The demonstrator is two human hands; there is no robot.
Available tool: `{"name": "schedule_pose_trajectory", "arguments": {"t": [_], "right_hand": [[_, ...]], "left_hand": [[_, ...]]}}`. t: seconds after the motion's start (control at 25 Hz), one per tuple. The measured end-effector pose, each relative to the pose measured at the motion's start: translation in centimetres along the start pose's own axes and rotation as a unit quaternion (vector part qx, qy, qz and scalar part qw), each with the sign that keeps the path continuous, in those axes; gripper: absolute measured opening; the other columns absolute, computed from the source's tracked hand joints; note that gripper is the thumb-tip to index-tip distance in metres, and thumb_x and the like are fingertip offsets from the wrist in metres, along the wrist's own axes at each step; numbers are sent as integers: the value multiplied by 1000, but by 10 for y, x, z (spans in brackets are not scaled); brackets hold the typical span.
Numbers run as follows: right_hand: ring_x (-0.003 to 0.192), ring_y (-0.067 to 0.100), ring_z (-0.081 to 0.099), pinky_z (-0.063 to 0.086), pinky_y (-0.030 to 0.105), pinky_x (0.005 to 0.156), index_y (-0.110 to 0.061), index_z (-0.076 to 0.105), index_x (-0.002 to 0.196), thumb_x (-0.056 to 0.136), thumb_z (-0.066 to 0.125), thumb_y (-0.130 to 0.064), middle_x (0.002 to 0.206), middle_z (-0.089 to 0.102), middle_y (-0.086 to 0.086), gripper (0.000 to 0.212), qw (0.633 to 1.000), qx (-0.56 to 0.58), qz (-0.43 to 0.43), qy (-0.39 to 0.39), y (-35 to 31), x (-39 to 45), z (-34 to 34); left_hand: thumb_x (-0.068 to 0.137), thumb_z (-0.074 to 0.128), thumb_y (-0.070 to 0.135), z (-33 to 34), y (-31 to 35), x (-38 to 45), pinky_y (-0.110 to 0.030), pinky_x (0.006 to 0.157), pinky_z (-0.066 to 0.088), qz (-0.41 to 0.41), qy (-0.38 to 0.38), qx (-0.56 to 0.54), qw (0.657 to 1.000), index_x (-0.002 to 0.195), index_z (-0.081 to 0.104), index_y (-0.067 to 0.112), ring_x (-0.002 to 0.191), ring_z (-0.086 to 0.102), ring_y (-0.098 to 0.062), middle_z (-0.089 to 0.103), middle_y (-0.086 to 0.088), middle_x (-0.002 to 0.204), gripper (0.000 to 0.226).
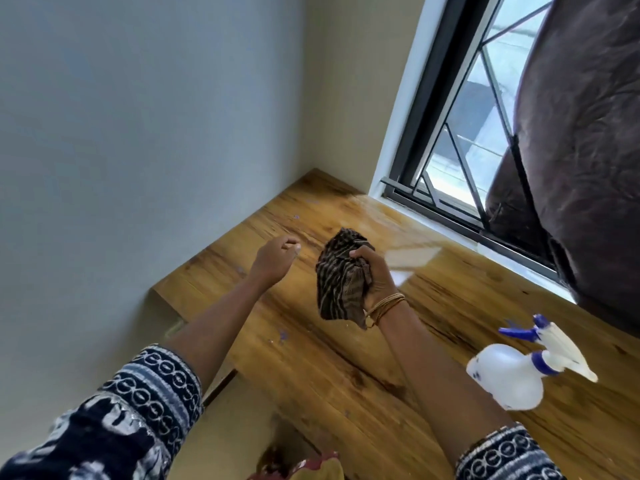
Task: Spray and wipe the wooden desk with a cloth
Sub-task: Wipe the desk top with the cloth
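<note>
Nearest the camera, two patterned sleeves (pixel 145 386) frame the view, both arms reaching out over the wooden desk (pixel 346 375). Taking the spray bottle (pixel 509 379) as the landmark: it lies on its side on the desk, on the window side of the right forearm, its blue trigger and nozzle pointing away from the person. It looks put down to free both hands, which suggests the spraying is done for now and wiping is the step in hand. Small blue marks show on the bottle's white body, but nothing on it can be read, and no brand or label is legible anywhere.

Beyond the bottle and toward the wall, the right hand (pixel 375 275) is raised above the desk with its grip closed tight around a bunched striped cloth (pixel 341 275); the loose end hangs below the fist, clear of the wood as far as can be judged. Thin bangles (pixel 384 306) sit at that wrist. Gathering the cloth into a wad probably gives a firmer pad for rubbing.

Further toward the wall from the cloth, the left hand (pixel 277 256) hovers over the desk with fingers loosely curled, holding nothing.

Farthest from the bottle, a shiny patch on the wood lies below the window (pixel 460 140), likely wet spray waiting to be wiped. A dark curtain (pixel 581 150) hangs beside the glass.
</note>
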State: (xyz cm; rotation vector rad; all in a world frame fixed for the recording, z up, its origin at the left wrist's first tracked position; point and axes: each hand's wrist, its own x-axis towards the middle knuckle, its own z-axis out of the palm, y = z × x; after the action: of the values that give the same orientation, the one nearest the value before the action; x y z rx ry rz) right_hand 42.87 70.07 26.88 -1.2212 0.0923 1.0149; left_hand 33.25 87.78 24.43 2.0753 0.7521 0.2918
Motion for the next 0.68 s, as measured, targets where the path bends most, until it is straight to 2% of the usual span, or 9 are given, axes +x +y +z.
{"name": "schedule_pose_trajectory", "arguments": {"t": [0.12, 0.2, 0.28, 0.36, 0.4, 0.44, 0.56, 0.6, 0.68], "right_hand": [[81, 30, 61, 53, 38, 72, -5, 65, 92, 73, 72, -14, 85, 65, 13, 22, 980, -30, -139, 141, -24, 24, 6], [84, 29, 61, 51, 34, 70, -11, 62, 93, 80, 70, -20, 83, 64, 7, 17, 929, -173, -247, 214, -41, 42, 12], [94, 29, 59, 48, 35, 80, -15, 60, 111, 87, 63, -45, 100, 62, 8, 38, 840, -391, -269, 262, -50, 59, 19], [111, 36, 51, 43, 43, 95, -20, 54, 129, 91, 47, -62, 122, 52, 14, 57, 722, -574, -221, 318, -53, 82, 20], [118, 39, 47, 39, 46, 99, -23, 51, 135, 93, 42, -64, 132, 47, 16, 60, 680, -624, -213, 321, -52, 96, 18], [125, 39, 43, 38, 47, 103, -26, 47, 141, 94, 38, -63, 141, 42, 16, 60, 654, -662, -208, 301, -48, 109, 13], [147, 32, 23, 27, 49, 115, -38, 31, 152, 98, 26, -62, 162, 22, 9, 59, 634, -729, -172, 193, -20, 141, -8], [150, 30, 17, 22, 49, 118, -40, 28, 152, 97, 20, -64, 164, 18, 6, 60, 618, -746, -167, 185, -7, 147, -12], [150, 29, 18, 18, 50, 119, -43, 33, 150, 95, 14, -66, 164, 20, 4, 62, 567, -779, -212, 164, 18, 147, -6]], "left_hand": [[100, 46, 27, -20, -29, 22, -36, 102, 39, 39, -5, 137, 990, 135, 54, 14, 130, 49, -25, 54, -8, 141, 38], [101, 45, 30, -32, -41, 40, -40, 109, 35, 53, -24, 198, 978, 144, 45, 15, 138, 40, -26, 41, -9, 152, 46], [101, 44, 34, -41, -52, 56, -43, 113, 32, 68, -33, 247, 966, 148, 38, 16, 144, 31, -26, 30, -7, 159, 51], [102, 42, 36, -46, -67, 73, -44, 117, 27, 85, -46, 285, 953, 150, 34, 15, 148, 23, -23, 25, -6, 161, 53], [102, 41, 36, -47, -76, 82, -43, 119, 24, 90, -56, 300, 948, 151, 33, 15, 149, 21, -22, 23, -6, 161, 54], [102, 40, 37, -47, -83, 89, -41, 119, 21, 94, -64, 309, 944, 151, 31, 14, 149, 19, -21, 23, -6, 162, 55], [102, 40, 38, -41, -95, 108, -42, 121, 19, 109, -74, 308, 942, 153, 27, 14, 150, 17, -22, 22, -6, 162, 58], [102, 40, 37, -37, -97, 114, -42, 121, 19, 118, -76, 307, 941, 154, 26, 13, 150, 16, -22, 21, -6, 162, 58], [102, 41, 35, -29, -101, 123, -42, 122, 18, 128, -65, 309, 940, 154, 23, 12, 150, 16, -23, 20, -7, 162, 60]]}}
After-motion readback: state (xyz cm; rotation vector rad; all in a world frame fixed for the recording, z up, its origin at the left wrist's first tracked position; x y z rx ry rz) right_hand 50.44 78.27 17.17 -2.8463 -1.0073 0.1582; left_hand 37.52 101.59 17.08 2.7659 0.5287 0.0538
